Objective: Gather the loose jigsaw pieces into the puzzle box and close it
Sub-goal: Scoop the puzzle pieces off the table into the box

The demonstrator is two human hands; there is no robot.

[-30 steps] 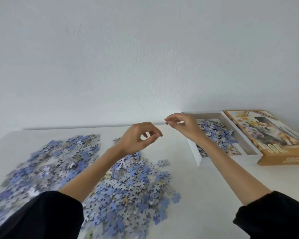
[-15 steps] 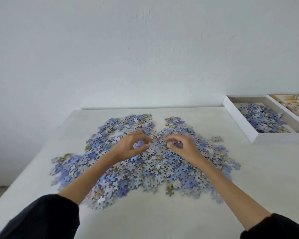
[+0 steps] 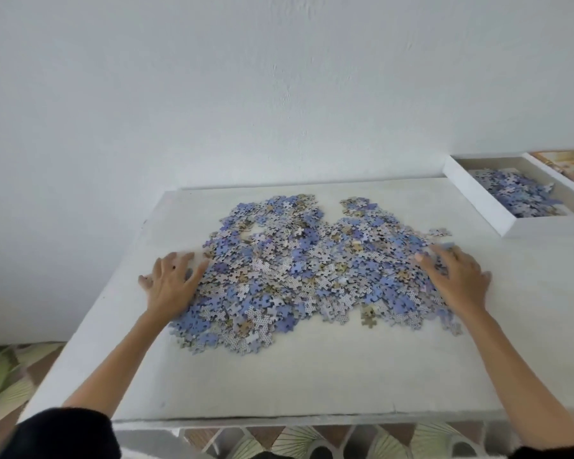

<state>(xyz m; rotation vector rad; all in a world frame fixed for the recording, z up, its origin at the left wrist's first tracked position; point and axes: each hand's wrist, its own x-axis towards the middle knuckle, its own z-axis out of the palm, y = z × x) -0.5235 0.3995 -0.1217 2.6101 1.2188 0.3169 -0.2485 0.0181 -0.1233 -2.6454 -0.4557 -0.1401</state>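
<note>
Loose jigsaw pieces (image 3: 312, 273) lie in one wide, shallow heap mid-table (image 3: 279, 376), mostly blue and lilac backs up, with a few tan ones. There is a bare gap in the heap at about 11 o'clock and a notch in its far edge at 12. Left hand (image 3: 173, 283) is at the heap's 9 o'clock edge, palm down, fingers spread and straight, gripping nothing. Its thumb side touches the outer pieces and the fingertips are a bit blurred. Right hand (image 3: 458, 279) is at the 3 o'clock edge, also flat with fingers splayed, lying on top of the outermost pieces and holding nothing. One tan piece (image 3: 368, 319) sticks out at the heap's 5 o'clock edge. Puzzle box (image 3: 471, 197), a white open tray, sits at 2 o'clock from the heap, well apart from it and by the wall (image 3: 279, 77). A smaller batch of boxed pieces (image 3: 521, 193) already lies inside. The printed lid (image 3: 570, 160) is just beyond the box at the frame's right edge, off the box and only partly in view. Black sleeves (image 3: 57, 435) show at 7 and 5 o'clock of the frame. Patterned floor (image 3: 7, 376) shows past the table's left and near edges.
</note>
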